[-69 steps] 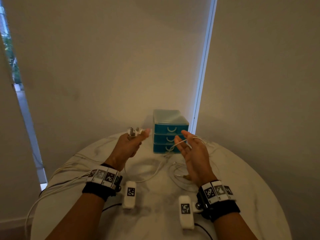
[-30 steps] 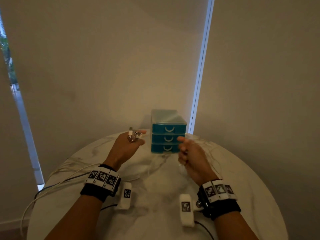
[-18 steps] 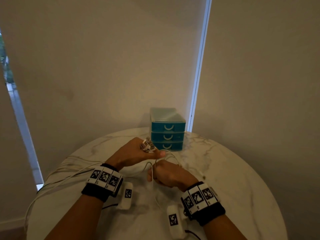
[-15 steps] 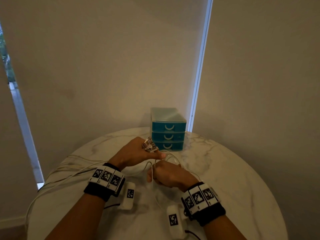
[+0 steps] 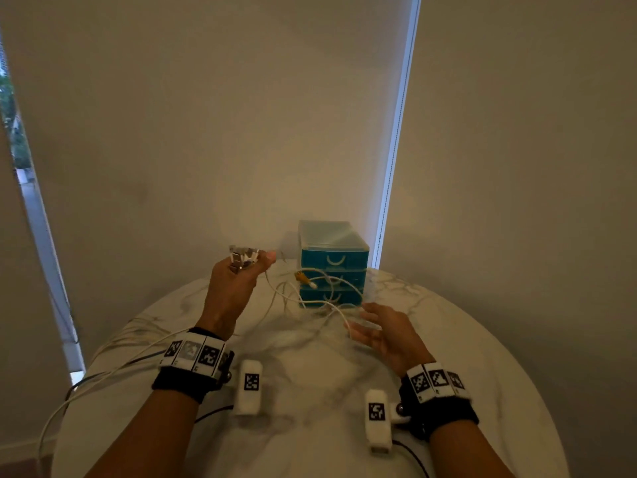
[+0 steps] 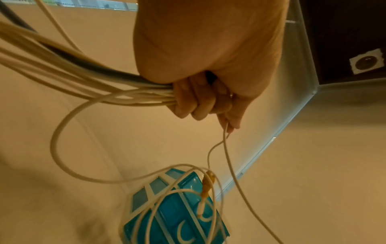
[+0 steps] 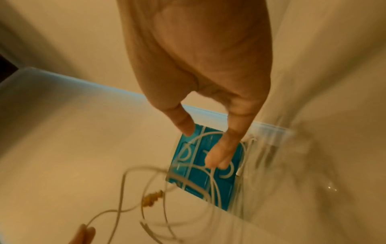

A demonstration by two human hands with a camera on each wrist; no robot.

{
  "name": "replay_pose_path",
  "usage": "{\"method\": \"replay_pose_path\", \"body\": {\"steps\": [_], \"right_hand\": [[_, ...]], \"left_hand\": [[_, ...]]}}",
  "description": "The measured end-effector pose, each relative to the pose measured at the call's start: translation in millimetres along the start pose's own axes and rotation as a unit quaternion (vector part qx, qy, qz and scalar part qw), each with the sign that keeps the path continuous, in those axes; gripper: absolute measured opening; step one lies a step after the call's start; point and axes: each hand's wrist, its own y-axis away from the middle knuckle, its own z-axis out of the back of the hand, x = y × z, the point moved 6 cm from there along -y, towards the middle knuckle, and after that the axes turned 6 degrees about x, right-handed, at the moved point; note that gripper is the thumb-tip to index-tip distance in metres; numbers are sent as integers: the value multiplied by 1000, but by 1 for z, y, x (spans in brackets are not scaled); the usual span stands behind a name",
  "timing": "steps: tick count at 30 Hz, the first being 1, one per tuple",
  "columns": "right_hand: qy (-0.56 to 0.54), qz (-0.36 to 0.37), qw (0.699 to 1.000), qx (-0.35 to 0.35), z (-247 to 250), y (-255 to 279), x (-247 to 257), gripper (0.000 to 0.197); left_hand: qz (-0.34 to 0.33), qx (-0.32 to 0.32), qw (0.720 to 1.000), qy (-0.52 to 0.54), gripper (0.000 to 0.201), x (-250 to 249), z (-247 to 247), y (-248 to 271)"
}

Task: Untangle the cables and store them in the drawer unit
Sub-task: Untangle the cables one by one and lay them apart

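Observation:
The blue three-drawer unit [image 5: 333, 263] stands at the table's far edge with all drawers closed. My left hand [image 5: 248, 265] is raised to its left and grips a bundle of white cables [image 6: 129, 95], with their metal plugs [image 5: 243, 259] sticking up out of the fist. Thin white loops [image 5: 310, 291] with a yellow connector [image 5: 303, 277] hang from that hand in front of the drawers. My right hand [image 5: 365, 322] hovers low before the unit, fingers [image 7: 219, 156] straight and spread, and one white loop [image 7: 211, 137] runs past their tips.
The round marble table [image 5: 465, 357] fills the lower view, against roller blinds. Long cable tails [image 5: 113, 353] trail from my left wrist over the table's left edge. A bright window gap [image 5: 393, 167] rises just right of the drawer unit.
My hands were close together low over the table. The left hand has since risen up and left with the plugs. The right hand has let go, opened and moved right, and the loops now hang spread out.

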Motion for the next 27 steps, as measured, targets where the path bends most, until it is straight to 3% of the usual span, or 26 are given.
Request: {"method": "replay_pose_path", "body": {"steps": [4,7,10,13,16,18,20,22,24,25,27], "right_hand": [[72,32,993,-89,15,-8,2,43],[216,182,950,-135,7,-3,22,55],[295,318,897,-79,-23,10,36,61],[320,267,908,43,-49,7,16,49],[331,228,912,79,-51,1,-2,18],[265,207,939,70,-42,1,2,21],[206,178,962,9,-25,2,12,23],[159,176,969,-75,-7,4,21,21],[154,227,955,-116,-7,13,33,21],[166,251,949,-93,-15,17,38,22],[226,257,939,22,-53,32,42,26]], "left_hand": [[-22,-17,997,72,21,-5,9,-2],[-21,30,998,59,22,-9,5,-2],[-26,99,995,5,21,-12,-11,6],[-29,142,989,-24,18,-14,-22,12],[-23,96,995,-11,20,-11,-15,7],[-5,16,999,42,25,-4,3,-1],[0,-38,994,107,32,0,20,-8],[-4,-41,991,130,32,0,24,-10],[-2,-21,993,117,29,-3,19,-8],[0,-6,995,103,28,-4,15,-6],[4,22,997,76,27,-7,5,-1]]}}
